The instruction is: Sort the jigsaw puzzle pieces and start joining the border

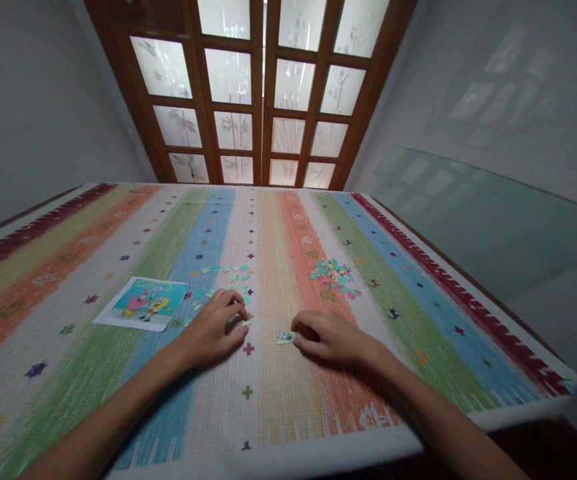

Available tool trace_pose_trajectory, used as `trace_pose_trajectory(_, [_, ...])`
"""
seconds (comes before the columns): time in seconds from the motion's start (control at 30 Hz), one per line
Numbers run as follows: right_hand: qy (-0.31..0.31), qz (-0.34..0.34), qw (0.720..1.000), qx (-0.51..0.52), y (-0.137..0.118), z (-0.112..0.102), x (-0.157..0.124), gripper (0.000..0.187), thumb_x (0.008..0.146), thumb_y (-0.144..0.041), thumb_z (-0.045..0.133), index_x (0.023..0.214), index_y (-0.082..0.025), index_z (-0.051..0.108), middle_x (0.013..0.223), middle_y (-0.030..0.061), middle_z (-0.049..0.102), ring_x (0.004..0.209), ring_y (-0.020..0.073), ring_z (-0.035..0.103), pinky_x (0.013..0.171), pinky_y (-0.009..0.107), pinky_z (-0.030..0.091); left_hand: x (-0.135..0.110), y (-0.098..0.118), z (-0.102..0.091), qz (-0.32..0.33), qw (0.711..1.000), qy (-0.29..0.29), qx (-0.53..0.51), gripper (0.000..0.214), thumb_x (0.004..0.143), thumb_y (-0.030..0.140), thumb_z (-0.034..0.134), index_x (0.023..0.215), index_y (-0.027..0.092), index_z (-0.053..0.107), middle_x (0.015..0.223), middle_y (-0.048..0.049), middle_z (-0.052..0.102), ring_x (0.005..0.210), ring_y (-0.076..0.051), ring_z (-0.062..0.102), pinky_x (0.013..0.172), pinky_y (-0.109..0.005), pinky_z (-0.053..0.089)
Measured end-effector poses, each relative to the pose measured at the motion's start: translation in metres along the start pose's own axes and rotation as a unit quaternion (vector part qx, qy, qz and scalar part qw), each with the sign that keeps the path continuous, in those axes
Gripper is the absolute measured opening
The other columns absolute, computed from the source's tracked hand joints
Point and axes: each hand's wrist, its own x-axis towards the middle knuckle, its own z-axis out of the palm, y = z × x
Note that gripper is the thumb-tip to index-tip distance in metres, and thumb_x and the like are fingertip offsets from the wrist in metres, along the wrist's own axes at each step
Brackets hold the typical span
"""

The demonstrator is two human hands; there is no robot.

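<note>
My left hand (pixel 217 327) rests on the striped tablecloth (pixel 278 247) with its fingers curled over small puzzle pieces (pixel 242 323) at its tips. My right hand (pixel 325 335) lies close beside it, fingers pinched on a small joined bit of puzzle (pixel 285 337). Loose teal pieces (pixel 225 275) are scattered just beyond my left hand. A denser pile of pieces (pixel 333 277) lies beyond my right hand. A cartoon reference picture (pixel 143 303) lies flat to the left.
The table's near edge (pixel 318 453) runs just below my forearms. A wooden door with frosted glass panes (pixel 261 93) stands behind the table. A glass sheet (pixel 493 213) leans along the right wall.
</note>
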Motion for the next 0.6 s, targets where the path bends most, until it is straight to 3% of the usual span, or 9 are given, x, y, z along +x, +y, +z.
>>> trace_pose_trajectory(0.17, [-0.002, 0.002, 1.0, -0.011, -0.002, -0.001, 0.0, 0.012, 0.093, -0.024, 0.061, 0.1, -0.017, 0.068, 0.087, 0.0064, 0.07, 0.074, 0.0181, 0.058, 0.066, 0.03, 0.037, 0.002, 0.009, 0.001, -0.033, 0.998, 0.005, -0.046, 0.003, 0.087, 0.018, 0.058, 0.087, 0.02, 0.06, 0.096, -0.0053, 0.064, 0.094, -0.023, 0.056, 0.084, -0.04, 0.046])
trace_pose_trajectory(0.33, [-0.009, 0.006, 1.0, -0.03, -0.003, -0.002, 0.0, 0.012, 0.093, -0.023, 0.061, 0.101, -0.017, 0.068, 0.087, 0.0062, 0.071, 0.074, 0.0183, 0.059, 0.065, 0.03, 0.035, 0.0, 0.018, 0.002, -0.079, 0.985, -0.061, -0.144, 0.015, 0.095, 0.028, 0.058, 0.083, 0.02, 0.062, 0.073, -0.0012, 0.065, 0.071, -0.018, 0.057, 0.07, -0.034, 0.043])
trace_pose_trajectory(0.6, [-0.017, 0.0, 0.999, -0.033, -0.005, -0.001, 0.001, 0.015, 0.095, -0.025, 0.06, 0.104, -0.017, 0.068, 0.092, 0.0078, 0.073, 0.078, 0.0193, 0.061, 0.067, 0.03, 0.037, -0.001, 0.028, 0.009, -0.081, 0.973, -0.072, -0.202, 0.014, 0.097, 0.028, 0.058, 0.094, 0.022, 0.07, 0.086, -0.0034, 0.071, 0.077, -0.018, 0.061, 0.071, -0.033, 0.046])
